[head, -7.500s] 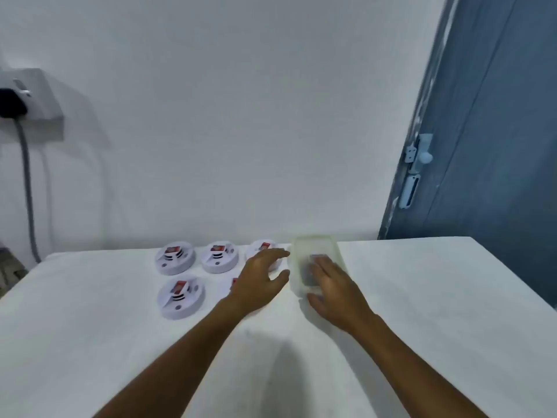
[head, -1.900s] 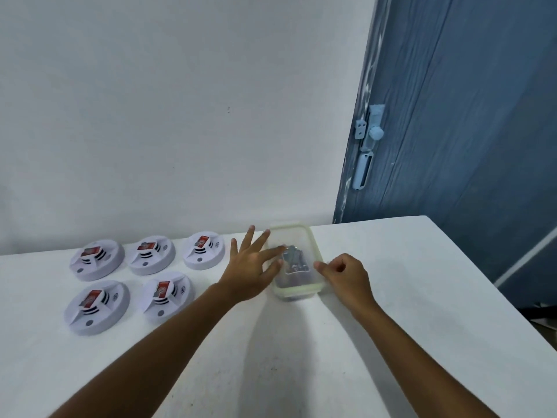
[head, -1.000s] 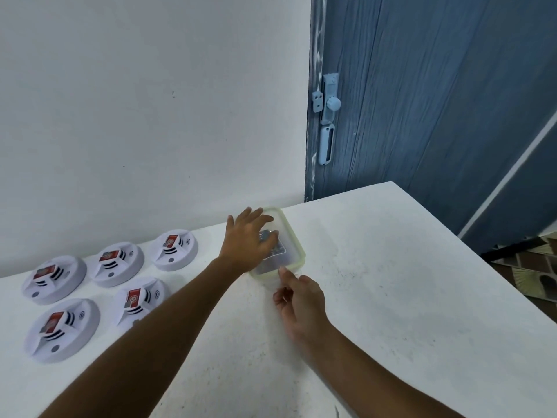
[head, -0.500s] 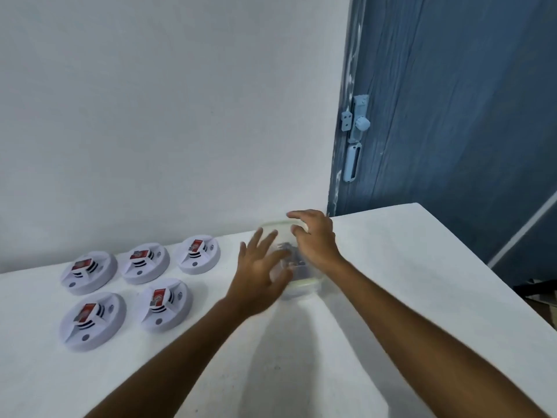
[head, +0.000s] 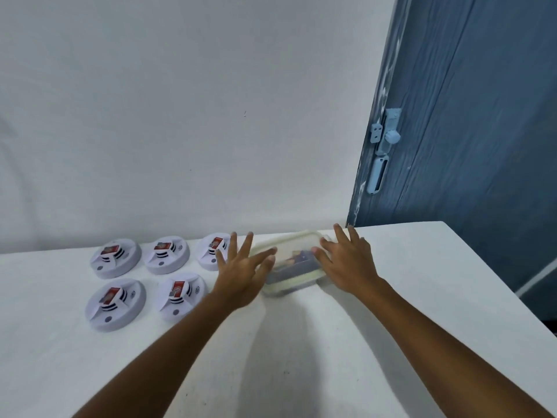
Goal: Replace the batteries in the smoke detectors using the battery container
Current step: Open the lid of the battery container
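The battery container (head: 294,260) is blurring in the frame; its contents are showing only as dark shapes through the clear lid, and I cannot make out individual batteries; its left edge is disappearing behind my left hand (head: 241,274) and its right edge behind my right hand (head: 346,263). My left grip is standing apart, fingers spread and straight, the fingertips lying against the lid's left side; my right grip is likewise apart, fingers extended, the thumb and first fingers touching the lid's right side; whether either hand is pressing down I cannot tell. The container is sitting on the white surface (head: 301,357) near its far edge, close against the wall (head: 180,116). Five smoke detectors (head: 116,257) are lying to the left in two rows, three behind and two in front; each is showing a red-labelled battery in its open back; the rearmost right detector (head: 212,250) is partly hiding behind my left fingers. The surface's right edge is running diagonally beside a blue door (head: 482,116) carrying a pale latch (head: 385,137); its near edge is being cut off by the frame. Bare surface is lying between my forearms and to the container's right.
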{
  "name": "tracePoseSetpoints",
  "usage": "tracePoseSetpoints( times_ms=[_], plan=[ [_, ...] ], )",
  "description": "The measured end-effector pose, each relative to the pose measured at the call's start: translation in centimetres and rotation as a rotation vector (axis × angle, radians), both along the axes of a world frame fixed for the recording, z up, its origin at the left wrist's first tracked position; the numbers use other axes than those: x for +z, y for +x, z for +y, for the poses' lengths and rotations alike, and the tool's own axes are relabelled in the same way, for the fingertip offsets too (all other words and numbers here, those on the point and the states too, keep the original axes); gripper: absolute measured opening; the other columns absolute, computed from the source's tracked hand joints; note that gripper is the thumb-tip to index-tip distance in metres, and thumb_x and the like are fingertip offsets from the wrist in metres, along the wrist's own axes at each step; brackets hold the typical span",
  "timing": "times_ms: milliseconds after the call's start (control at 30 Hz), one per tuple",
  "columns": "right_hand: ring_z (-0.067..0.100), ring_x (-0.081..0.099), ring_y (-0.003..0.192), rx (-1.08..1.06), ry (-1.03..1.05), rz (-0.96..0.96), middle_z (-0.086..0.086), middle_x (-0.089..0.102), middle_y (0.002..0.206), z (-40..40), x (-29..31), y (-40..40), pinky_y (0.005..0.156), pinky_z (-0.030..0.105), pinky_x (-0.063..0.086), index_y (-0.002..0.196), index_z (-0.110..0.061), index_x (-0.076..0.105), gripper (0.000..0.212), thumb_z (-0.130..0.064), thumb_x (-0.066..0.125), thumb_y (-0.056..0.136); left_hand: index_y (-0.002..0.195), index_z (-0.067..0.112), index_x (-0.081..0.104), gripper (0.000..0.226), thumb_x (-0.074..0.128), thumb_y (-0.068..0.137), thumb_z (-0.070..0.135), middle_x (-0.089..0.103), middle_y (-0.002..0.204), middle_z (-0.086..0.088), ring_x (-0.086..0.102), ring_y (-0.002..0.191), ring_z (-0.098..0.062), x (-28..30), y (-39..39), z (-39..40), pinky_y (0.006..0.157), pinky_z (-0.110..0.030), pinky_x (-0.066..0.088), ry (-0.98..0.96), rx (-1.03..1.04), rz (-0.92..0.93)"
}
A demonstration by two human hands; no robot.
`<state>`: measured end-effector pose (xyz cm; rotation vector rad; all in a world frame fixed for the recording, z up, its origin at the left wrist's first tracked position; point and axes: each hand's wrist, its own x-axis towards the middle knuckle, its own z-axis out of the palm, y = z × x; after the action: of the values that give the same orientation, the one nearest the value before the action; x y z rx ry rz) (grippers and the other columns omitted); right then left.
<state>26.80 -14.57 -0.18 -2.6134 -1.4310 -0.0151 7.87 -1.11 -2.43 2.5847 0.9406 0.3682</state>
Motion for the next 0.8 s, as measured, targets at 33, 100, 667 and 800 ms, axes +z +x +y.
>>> tracePoseSetpoints(
  times_ms=[33, 100, 667, 800],
  plan=[
    [0.032, 0.012, 0.145, -0.007, 0.005, -0.005, 0.006, 0.019, 0.159, -0.7, -0.1, -0.3, 0.115, 0.049, 0.02, 0.137, -0.028, 0.047, 0.053, -0.055, 0.024, 0.098, 0.134, 0.05, 0.046, 0.068, 0.007, 0.083, 0.07, 0.008, 0.162, 0.003, -0.013, 0.148, -0.023, 0.2, 0.3, 0.4, 0.113, -0.059, -0.011, -0.027, -0.004, 0.004],
    [0.032, 0.011, 0.146, -0.024, -0.002, 0.057, 0.007, 0.015, 0.16, -1.7, -0.3, -0.9, 0.114, 0.049, 0.02, 0.141, -0.027, 0.044, 0.057, -0.058, 0.024, 0.097, 0.133, 0.045, 0.05, 0.063, 0.013, 0.086, 0.066, 0.012, 0.161, 0.003, -0.009, 0.148, -0.022, 0.6, 1.0, 0.9, 0.114, -0.059, -0.009, -0.05, -0.033, 0.008],
    [0.029, 0.06, 0.086, -0.746, 0.983, 2.159, 0.017, 0.059, 0.1, -1.7, 0.5, -10.4, 0.082, 0.037, 0.052, 0.102, 0.0, 0.057, 0.011, -0.002, 0.057, 0.092, 0.142, 0.034, 0.039, 0.053, 0.042, 0.094, 0.056, 0.024, 0.158, 0.0, 0.003, 0.148, -0.023, 1.3, 5.3, 1.6, 0.114, -0.061, -0.001, 0.024, -0.179, 0.129],
    [0.024, 0.063, 0.077, -0.863, 1.022, 2.084, 0.015, 0.065, 0.09, -0.3, -0.1, -10.8, 0.075, 0.032, 0.055, 0.095, -0.002, 0.06, 0.012, -0.005, 0.068, 0.086, 0.143, 0.031, 0.038, 0.057, 0.046, 0.092, 0.056, 0.028, 0.156, 0.0, 0.005, 0.148, -0.023, 1.0, 5.2, 1.5, 0.114, -0.061, 0.001, 0.018, -0.151, 0.06]
  ],
)
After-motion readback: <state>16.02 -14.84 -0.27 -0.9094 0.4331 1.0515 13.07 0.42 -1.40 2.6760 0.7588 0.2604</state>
